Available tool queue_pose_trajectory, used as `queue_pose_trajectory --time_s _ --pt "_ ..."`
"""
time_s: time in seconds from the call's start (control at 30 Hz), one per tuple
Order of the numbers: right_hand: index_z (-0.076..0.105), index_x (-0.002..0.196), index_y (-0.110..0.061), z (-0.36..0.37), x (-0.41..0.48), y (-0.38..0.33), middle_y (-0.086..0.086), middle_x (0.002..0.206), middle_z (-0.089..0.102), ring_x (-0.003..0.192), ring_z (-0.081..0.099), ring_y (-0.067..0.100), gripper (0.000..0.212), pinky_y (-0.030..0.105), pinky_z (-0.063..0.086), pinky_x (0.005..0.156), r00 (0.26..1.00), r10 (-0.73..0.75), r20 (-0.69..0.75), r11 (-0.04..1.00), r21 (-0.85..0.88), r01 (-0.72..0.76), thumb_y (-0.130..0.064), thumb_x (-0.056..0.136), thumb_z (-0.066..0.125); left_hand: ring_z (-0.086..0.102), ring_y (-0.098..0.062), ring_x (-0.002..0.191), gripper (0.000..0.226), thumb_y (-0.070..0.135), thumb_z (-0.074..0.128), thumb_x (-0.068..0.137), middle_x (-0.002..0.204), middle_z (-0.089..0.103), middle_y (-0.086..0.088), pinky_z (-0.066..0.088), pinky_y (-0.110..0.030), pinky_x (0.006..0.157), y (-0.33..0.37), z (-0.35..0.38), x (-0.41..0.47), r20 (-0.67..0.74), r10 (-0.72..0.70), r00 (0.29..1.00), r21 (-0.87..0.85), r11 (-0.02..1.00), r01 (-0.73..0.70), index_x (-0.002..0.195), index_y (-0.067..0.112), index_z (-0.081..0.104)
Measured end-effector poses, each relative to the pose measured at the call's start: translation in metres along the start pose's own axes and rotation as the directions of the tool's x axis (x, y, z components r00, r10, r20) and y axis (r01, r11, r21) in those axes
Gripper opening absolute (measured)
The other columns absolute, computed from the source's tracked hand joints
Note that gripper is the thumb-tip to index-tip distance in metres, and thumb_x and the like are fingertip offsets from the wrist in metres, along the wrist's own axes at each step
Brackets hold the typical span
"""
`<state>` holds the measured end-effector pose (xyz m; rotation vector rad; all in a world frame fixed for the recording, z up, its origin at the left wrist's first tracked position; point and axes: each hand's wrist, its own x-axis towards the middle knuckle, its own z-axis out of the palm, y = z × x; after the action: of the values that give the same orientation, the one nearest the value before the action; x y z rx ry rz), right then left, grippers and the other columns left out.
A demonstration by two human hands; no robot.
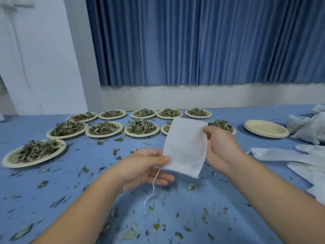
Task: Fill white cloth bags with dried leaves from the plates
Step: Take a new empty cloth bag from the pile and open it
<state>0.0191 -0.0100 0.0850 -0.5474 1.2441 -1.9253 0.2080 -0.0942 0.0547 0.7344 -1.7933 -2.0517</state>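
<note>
The white cloth bag (pixel 186 147) hangs flat in the air at the centre of the frame, above the blue table (pixel 84 155), gripped at two opposite corners. The left hand (pixel 140 166) pinches its lower left corner between thumb and fingers. The right hand (pixel 221 147) pinches the upper right edge, thumb on the front and fingers behind. The bag's long axis runs from lower centre up toward the rows of plates, leaning a little to the right.

The drawstring (pixel 154 184) dangles from the lower corner beside the left hand, so the mouth is probably at that near end, though I can't make out the opening itself from here. If so, it faces away from the dried leaves (pixel 40 150).

The fullest near plate (pixel 63 147) sits at the left of the frame, well apart from the bag and on the left hand's side. To my eye the bag wants opening and turning mouth-up before any leaves go in.
</note>
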Motion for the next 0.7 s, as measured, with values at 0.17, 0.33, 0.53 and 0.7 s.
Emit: queue_pose_trajectory --time_s 0.17,0.33,0.53,0.7 --pt "0.06 0.104 -0.002 0.04 0.001 0.051 0.012 0.087 0.074 0.073 0.073 0.023 0.014 0.035 0.057 0.056 0.951 0.231 0.204 0.946 -0.274 -0.17 -0.005 0.095 0.05 0.045 -0.012 0.041 0.008 0.009 0.056 0.096 0.067 0.055 -0.006 0.034 -0.018 0.036 -0.014 -0.042 -0.023 -0.359 -0.005 0.933 0.057 0.998 0.027 0.094 0.008 0.064" --pt "0.049 0.107 0.005 0.084 0.011 0.083 0.016 0.073 0.067 0.051 0.062 0.022 0.019 0.029 0.051 0.048 0.955 0.254 0.151 0.767 -0.633 -0.104 -0.005 0.092 0.054 0.046 -0.003 0.051 0.032 0.036 0.058 0.095 0.106 0.056 0.006 0.037 -0.02 0.051 -0.021 -0.095 -0.05 -0.45 0.175 0.876 0.521 0.848 0.099 0.123 0.048 0.05" --pt "0.06 0.107 -0.01 0.152 0.031 0.104 -0.001 0.079 0.057 0.067 0.055 0.017 0.02 0.029 0.049 0.06 0.967 -0.037 0.253 0.455 -0.857 0.241 -0.019 0.09 0.054 0.045 -0.009 0.112 0.048 0.04 0.07 0.085 0.122 0.034 0.017 0.041 -0.025 0.09 -0.029 -0.14 -0.075 -0.284 0.062 0.957 0.737 0.653 0.176 0.124 0.054 0.045" --pt "0.062 0.099 0.012 0.241 0.021 0.13 0.018 0.082 0.061 0.059 0.054 0.019 0.025 0.029 0.044 0.055 0.886 0.148 0.44 0.55 -0.781 0.296 -0.008 0.088 0.052 0.047 -0.007 0.086 0.053 0.02 0.067 0.085 0.118 0.03 0.007 0.035 -0.014 0.061 -0.031 -0.165 -0.077 -0.344 0.116 0.932 0.804 0.548 0.229 0.13 0.04 0.048"
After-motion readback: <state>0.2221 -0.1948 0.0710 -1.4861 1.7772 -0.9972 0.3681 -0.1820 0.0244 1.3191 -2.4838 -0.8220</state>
